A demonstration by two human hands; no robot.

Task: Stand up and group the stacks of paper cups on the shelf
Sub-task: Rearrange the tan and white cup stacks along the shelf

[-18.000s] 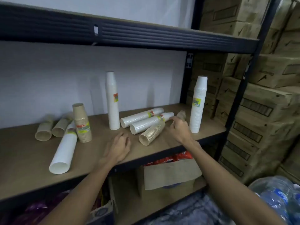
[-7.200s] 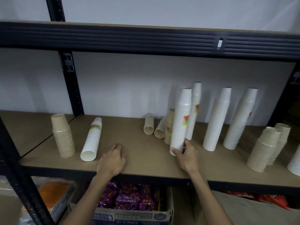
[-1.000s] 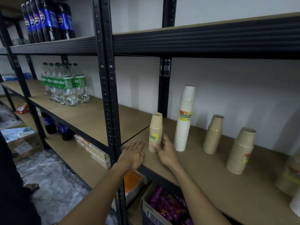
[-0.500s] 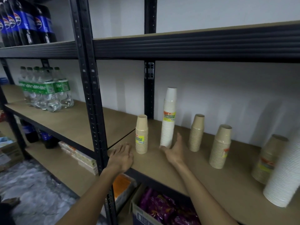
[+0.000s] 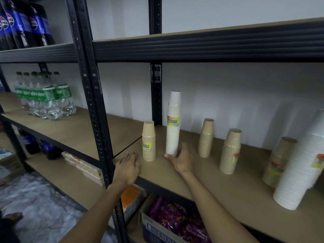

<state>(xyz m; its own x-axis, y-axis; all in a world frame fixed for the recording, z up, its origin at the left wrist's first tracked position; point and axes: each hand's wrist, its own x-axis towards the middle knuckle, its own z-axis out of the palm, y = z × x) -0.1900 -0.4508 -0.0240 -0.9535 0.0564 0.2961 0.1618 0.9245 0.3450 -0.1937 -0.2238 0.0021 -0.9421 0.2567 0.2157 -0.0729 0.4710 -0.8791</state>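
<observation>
On the shelf (image 5: pixel 201 174), the tall white cup stack (image 5: pixel 173 123) stood straight up with the right grip (image 5: pixel 182 160) curled round its bottom, while the left grip (image 5: pixel 128 167) lay flat.

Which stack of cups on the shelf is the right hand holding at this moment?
The tall white stack with the yellow-green label, second from the left. The right hand grips its base; the neighbouring stacks are short and brown.

- My right hand (image 5: pixel 182 160) grips the base of the tall white cup stack (image 5: pixel 173 123), upright on the shelf (image 5: pixel 201 174).
- My left hand (image 5: pixel 128 167) lies flat on the shelf edge, beside a short brown cup stack (image 5: pixel 149 141).
</observation>
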